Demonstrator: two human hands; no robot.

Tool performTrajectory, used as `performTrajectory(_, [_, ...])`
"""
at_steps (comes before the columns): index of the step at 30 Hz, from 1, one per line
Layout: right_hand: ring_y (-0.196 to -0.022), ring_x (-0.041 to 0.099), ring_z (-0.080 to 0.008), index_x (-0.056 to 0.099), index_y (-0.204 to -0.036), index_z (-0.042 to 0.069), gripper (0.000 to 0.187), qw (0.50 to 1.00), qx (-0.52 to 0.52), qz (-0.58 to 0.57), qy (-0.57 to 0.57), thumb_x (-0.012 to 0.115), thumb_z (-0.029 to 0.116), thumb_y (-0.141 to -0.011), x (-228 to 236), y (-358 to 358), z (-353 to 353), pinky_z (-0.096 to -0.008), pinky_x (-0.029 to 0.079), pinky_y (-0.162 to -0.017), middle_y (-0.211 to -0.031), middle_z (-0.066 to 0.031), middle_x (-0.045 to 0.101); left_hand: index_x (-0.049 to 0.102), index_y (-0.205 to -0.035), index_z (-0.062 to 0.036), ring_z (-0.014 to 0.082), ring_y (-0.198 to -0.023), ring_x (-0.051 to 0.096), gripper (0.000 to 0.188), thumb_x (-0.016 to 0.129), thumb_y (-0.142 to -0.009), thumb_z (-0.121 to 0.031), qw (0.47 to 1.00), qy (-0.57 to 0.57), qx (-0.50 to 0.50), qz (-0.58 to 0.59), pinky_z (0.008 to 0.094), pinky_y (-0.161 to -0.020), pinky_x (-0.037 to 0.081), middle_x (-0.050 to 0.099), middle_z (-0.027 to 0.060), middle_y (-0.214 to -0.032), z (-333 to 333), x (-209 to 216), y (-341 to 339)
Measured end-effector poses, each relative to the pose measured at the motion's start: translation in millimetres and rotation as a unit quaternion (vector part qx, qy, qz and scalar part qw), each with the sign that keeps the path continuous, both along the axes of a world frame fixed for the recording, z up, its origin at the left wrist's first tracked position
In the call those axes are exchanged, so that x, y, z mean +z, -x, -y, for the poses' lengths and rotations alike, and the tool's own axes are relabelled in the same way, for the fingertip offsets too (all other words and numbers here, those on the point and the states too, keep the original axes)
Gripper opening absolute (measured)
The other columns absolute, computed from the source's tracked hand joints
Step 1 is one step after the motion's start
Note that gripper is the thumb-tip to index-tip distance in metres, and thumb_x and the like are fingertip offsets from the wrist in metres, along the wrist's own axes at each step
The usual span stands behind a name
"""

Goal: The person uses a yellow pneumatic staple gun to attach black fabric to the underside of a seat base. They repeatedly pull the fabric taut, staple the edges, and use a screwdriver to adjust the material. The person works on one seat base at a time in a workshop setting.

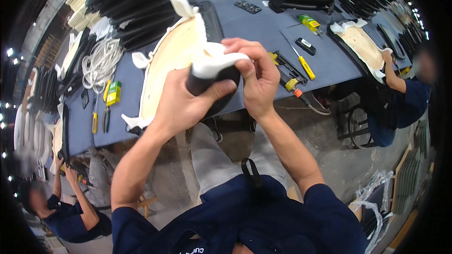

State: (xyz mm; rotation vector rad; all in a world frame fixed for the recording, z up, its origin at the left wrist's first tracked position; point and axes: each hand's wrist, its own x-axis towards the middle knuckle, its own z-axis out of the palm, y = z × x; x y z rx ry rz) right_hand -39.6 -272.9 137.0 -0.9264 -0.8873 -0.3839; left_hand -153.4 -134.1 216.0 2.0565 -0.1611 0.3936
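Observation:
An upholstered panel (162, 68) lies tilted at the near edge of the table, its bare wooden back facing up. Black covering wraps its side, and white lining sticks out along the rim and in tabs at the corners. My left hand (176, 101) is closed round the black near corner, thumb pressed across the covering. A white lining flap (214, 63) is folded over that corner. Fingers and thumb of my right hand (259, 75) pinch the flap's right end. The corner's underside is hidden by my hands.
A staple gun (289, 73) with a hose and a yellow-handled screwdriver (306, 68) lie to the right. Coiled white cord (101, 63), a yellow-green box (113, 93) and pliers (106, 118) are leftward. Black cushions (141, 4) are stacked behind. Co-workers handle similar panels (360, 47) on both sides.

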Motion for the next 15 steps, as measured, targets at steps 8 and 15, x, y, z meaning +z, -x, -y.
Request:
performTrajectory(8, [-0.139,0.062,-0.0234,0.063,-0.150,0.012,0.062,0.747,0.256,-0.596,-0.144,0.049,0.061,-0.114,-49.4,54.9,-12.4,-0.0414,0.048,-0.120,-0.149,-0.0039,0.068,0.080,-0.118,0.0028,0.0138,-0.095,0.072,0.026,0.089,-0.097,-0.012,0.981,0.169,0.076,0.062,0.0299,-0.089,0.057,0.081,0.0046,-0.106,38.0,-58.4,-9.3])
performTrajectory(15, [-0.129,0.068,-0.0252,0.067,-0.143,0.015,0.054,0.734,0.198,-0.637,-0.127,0.044,0.057,-0.116,-94.9,51.8,43.7,-0.0469,0.054,-0.112,-0.140,-0.0044,0.071,0.083,-0.106,0.0027,0.0095,-0.078,0.072,0.020,0.091,-0.090,-0.006,0.979,0.133,0.143,0.062,0.0296,-0.072,0.057,0.084,0.0091,-0.090,86.1,-127.9,-28.4])
